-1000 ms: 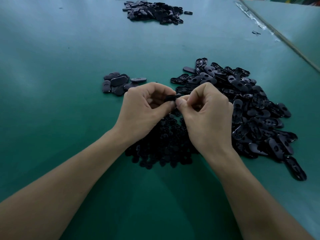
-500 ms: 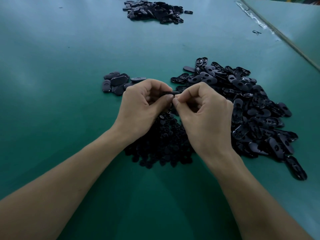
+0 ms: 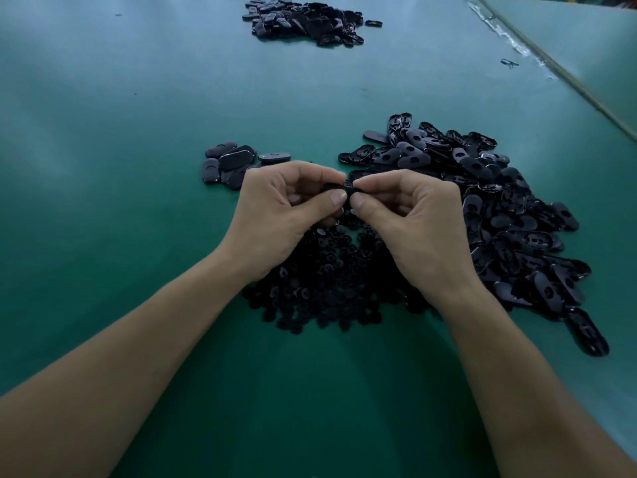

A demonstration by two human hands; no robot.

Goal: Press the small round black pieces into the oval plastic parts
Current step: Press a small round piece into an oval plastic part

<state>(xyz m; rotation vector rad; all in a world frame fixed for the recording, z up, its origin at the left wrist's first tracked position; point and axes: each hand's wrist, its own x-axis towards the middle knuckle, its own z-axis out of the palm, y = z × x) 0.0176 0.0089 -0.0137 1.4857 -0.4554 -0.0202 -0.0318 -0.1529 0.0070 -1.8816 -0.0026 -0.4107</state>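
My left hand (image 3: 286, 212) and my right hand (image 3: 413, 219) meet above the table, both pinching one black oval part (image 3: 346, 189) between thumb and forefinger; most of it is hidden by my fingers. Whether a round piece sits in it I cannot tell. Below my hands lies a heap of small round black pieces (image 3: 327, 284). A big pile of black oval parts (image 3: 499, 215) spreads to the right. A small group of oval parts (image 3: 234, 163) lies just left of my hands.
The green table (image 3: 103, 167) has another pile of black parts (image 3: 306, 22) at the far edge. A seam with tape (image 3: 537, 56) runs diagonally at the upper right, with one stray black piece (image 3: 509, 63) beside it.
Both hands have shifted slightly, lifting and then lowering the oval part a little. My thumbs now press closer together on it. The piles have not moved.
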